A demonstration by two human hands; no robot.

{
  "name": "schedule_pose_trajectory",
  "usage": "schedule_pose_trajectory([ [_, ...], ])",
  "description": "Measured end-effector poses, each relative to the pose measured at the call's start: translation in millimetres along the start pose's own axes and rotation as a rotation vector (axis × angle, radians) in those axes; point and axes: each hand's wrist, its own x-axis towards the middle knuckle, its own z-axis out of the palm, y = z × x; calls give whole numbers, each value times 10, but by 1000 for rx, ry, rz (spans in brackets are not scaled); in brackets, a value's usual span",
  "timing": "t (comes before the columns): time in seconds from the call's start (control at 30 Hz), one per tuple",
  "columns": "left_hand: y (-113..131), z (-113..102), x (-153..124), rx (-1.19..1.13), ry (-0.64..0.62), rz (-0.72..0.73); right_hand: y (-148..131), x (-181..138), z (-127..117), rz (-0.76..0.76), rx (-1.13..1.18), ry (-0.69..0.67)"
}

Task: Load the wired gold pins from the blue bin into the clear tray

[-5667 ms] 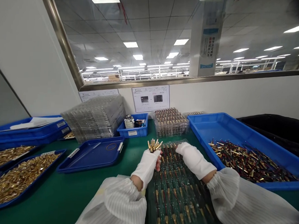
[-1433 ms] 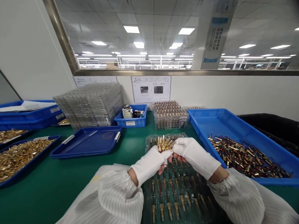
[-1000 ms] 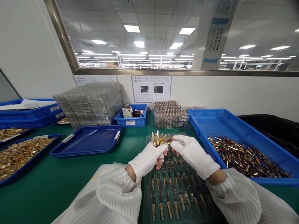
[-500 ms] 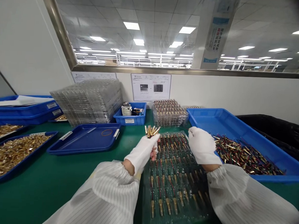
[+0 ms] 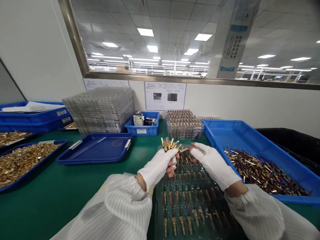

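My left hand [image 5: 162, 164], in a white glove, grips a bundle of gold-tipped pins [image 5: 169, 143] that stick up from the fist. My right hand [image 5: 208, 160], also gloved, reaches across to the bundle, and its fingertips pinch one gold pin [image 5: 184, 148] at the bundle's right side. Both hands hover over a clear plastic tray [image 5: 190, 206] whose rows hold gold and red pins. The tray lies on the green table [image 5: 66, 193] just in front of me.
A blue bin [image 5: 257, 142] of loose red and gold pins stands at the right. Behind are filled clear trays [image 5: 183, 122], a small blue box [image 5: 145, 128] and empty clear trays [image 5: 102, 108]. A flat blue tray [image 5: 95, 150] and bins of gold parts [image 5: 17, 161] lie left.
Half a second ago my right hand was apart, over the tray's far right corner. It has moved left to the bundle in my left hand and pinches a pin.
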Motion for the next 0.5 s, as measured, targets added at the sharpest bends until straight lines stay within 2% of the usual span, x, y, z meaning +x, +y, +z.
schedule_pose_trajectory([
  [0.07,-37,28,-5,72,-39,-15,-93,-52,83,-56,439,-91],
  [0.17,-93,47,-15,213,-92,-29,-123,-89,182,-84,689,-152],
  [0.27,-126,57,-35,294,-108,-26,-51,-62,224,-26,716,-148],
  [0.37,-139,69,-51,311,-40,-46,31,-20,234,52,674,-69],
  [0.5,-155,45,-28,328,50,-30,32,-20,208,11,619,-27],
])
